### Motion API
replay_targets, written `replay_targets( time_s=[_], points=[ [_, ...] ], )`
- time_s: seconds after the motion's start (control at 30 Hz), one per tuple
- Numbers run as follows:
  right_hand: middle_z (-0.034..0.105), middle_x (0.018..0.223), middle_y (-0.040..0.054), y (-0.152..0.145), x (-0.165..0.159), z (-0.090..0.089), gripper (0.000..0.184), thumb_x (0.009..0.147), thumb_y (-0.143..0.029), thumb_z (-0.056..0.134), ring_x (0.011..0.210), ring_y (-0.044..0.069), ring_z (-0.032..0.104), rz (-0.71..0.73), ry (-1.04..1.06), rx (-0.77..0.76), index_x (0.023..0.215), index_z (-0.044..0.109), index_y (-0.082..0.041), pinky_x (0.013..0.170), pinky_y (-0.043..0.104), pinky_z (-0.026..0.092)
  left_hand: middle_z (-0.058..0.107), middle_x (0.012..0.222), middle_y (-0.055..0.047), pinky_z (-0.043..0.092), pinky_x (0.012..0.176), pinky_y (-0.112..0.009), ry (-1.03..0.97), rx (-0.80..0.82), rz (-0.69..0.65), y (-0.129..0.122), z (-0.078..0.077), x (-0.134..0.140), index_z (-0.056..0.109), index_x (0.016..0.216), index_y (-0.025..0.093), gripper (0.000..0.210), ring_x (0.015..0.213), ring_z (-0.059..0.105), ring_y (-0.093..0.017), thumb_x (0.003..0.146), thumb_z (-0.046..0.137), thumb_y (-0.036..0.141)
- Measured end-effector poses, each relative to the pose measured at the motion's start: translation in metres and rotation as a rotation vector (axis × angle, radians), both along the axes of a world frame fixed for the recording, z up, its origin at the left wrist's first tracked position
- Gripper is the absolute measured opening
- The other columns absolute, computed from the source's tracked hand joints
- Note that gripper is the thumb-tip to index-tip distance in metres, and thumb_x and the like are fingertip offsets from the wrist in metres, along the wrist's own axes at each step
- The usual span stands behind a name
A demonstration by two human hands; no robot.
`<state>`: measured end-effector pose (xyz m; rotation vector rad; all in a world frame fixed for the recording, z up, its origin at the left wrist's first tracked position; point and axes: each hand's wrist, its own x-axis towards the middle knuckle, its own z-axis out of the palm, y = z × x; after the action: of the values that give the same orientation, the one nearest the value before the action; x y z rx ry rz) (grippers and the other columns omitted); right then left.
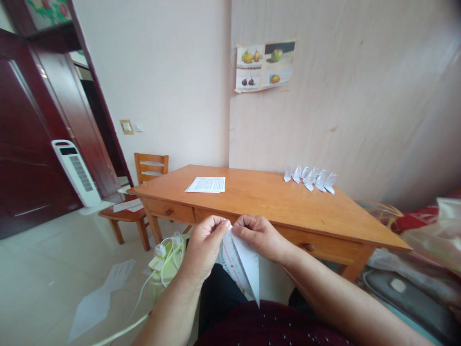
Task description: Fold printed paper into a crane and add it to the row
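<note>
Between my two hands, above my lap, hangs a folded sheet of paper (248, 264) with a long pointed lower end. Red and dark print shows on its left face. My left hand (211, 242) pinches the top edge between thumb and curled fingers. Close beside it, my right hand (257, 235) pinches the same top edge, its fingertips nearly touching the left ones. On the table's far right, several small folded paper pieces (309, 178) stand in a cluster. A stack of printed sheets (206, 184) lies on the table's left part.
The wooden table (252, 192) stands ahead against the wall. At left are a wooden chair (122, 211) with papers, a white tower appliance (77, 173), and sheets (97, 302) on the floor. White cables (169, 254) lie near my left arm. Bags (432, 235) crowd the right side.
</note>
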<state>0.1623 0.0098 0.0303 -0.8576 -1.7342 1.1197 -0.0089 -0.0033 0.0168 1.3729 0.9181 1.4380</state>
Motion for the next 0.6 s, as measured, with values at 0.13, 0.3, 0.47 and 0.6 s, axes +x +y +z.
replay_targets(
  time_s=[0.13,0.3,0.47,0.6],
  points=[
    [0.048,0.062,-0.0046,0.000,-0.001,0.001,0.030,0.086,-0.045,0.064,0.052,0.008,0.036,-0.015,-0.016,-0.009,0.077,0.059,-0.017,0.047,0.022,0.027,0.057,0.073,0.001,0.038,0.059,-0.021,-0.002,-0.006,-0.001,0.001,-0.002,0.000,0.063,0.084,0.016,0.026,0.066,0.049,-0.010,0.086,0.069,0.041],
    [0.046,0.059,-0.0056,0.000,0.000,0.000,0.029,0.085,-0.044,0.064,0.049,0.007,0.034,0.009,-0.004,-0.082,0.077,0.059,-0.016,0.046,0.022,0.026,0.057,0.072,0.001,0.038,0.058,-0.020,-0.031,-0.001,0.028,0.003,-0.002,-0.001,0.062,0.082,0.016,0.027,0.064,0.048,-0.010,0.086,0.069,0.041],
    [0.051,0.062,-0.0036,0.003,0.005,-0.008,0.025,0.086,-0.038,0.065,0.054,0.008,0.040,0.026,-0.005,-0.061,0.077,0.061,-0.015,0.052,0.023,0.032,0.055,0.067,0.003,0.036,0.055,-0.020,-0.084,0.005,0.100,0.005,0.003,-0.003,0.061,0.081,0.016,0.026,0.060,0.046,-0.009,0.083,0.072,0.040],
    [0.055,0.065,-0.0023,0.002,0.008,-0.014,0.022,0.087,-0.035,0.065,0.057,0.009,0.044,0.021,-0.015,-0.033,0.076,0.062,-0.016,0.055,0.023,0.035,0.054,0.066,0.004,0.036,0.055,-0.019,-0.118,0.011,0.127,0.007,0.005,-0.006,0.062,0.079,0.016,0.026,0.059,0.045,-0.008,0.082,0.074,0.039]
  ],
)
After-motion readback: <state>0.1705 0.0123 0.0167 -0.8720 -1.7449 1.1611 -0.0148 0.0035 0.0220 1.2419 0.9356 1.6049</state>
